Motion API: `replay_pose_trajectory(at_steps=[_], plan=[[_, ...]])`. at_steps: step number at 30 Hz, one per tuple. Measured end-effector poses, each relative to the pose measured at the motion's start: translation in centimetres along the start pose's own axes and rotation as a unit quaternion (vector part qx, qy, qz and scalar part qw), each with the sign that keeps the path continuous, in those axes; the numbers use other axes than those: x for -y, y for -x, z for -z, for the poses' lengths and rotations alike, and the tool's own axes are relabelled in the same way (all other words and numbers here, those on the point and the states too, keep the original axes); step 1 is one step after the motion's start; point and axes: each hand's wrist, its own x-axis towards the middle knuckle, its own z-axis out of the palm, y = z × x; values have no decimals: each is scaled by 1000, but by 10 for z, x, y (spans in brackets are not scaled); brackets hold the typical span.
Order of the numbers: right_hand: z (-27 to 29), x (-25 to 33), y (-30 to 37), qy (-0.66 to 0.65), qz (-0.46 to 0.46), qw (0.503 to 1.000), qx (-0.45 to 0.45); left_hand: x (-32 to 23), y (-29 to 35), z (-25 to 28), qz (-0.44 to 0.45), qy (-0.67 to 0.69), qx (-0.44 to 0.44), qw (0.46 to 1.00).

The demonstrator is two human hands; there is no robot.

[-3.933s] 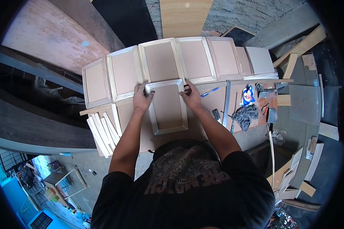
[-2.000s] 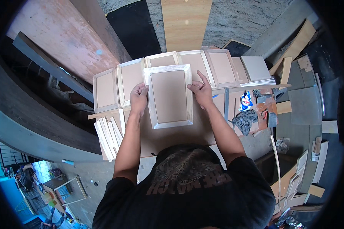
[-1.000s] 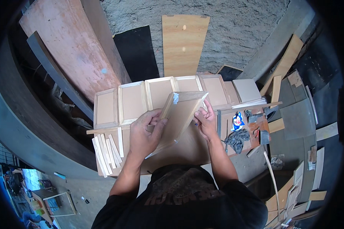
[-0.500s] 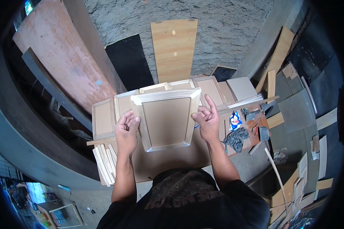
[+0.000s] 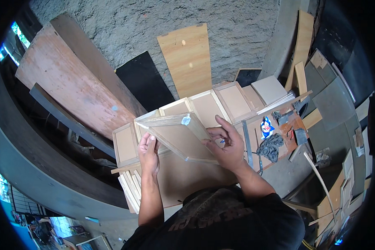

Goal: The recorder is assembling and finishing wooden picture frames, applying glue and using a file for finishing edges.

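A wooden frame (image 5: 176,132) with a brown board panel is held up in front of me, turned at a slant. White patches show at two of its corners. My left hand (image 5: 149,155) is closed on its left side, thumb at the edge. On the right side, my right hand (image 5: 228,143) grips the rail between thumb and curled fingers, its index finger raised. Behind it, a row of similar frames (image 5: 231,100) leans on the worktable (image 5: 191,179), which is partly hidden by the held frame and my arms.
Wood strips (image 5: 131,189) are stacked at the table's left. On the right lie a dark crumpled cloth (image 5: 271,146), a blue-and-white packet (image 5: 267,127) and a flat stack of boards (image 5: 271,91). A plywood panel (image 5: 187,58) and a black panel (image 5: 145,81) lean on the rough wall.
The held frame has turned from facing me squarely to a slanted angle, its right side swinging nearer. Both hands keep their hold. The whole view has tilted somewhat.
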Motion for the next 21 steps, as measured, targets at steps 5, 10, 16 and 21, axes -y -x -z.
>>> replay_pose_trajectory(at_steps=[5, 10, 16, 21], plan=[[1, -3, 1, 5, -1, 1000, -3, 0, 0, -2, 2, -5, 1, 1000], [-1, -26, 0, -72, -57, 995, -43, 1, -1, 3, -1, -14, -13, 1000], [3, -57, -11, -169, -198, 961, -88, -7, 2, -4, 9, -56, -20, 998], [1, -69, -8, -172, -223, 956, -88, -3, 6, -3, 9, -77, -37, 996]])
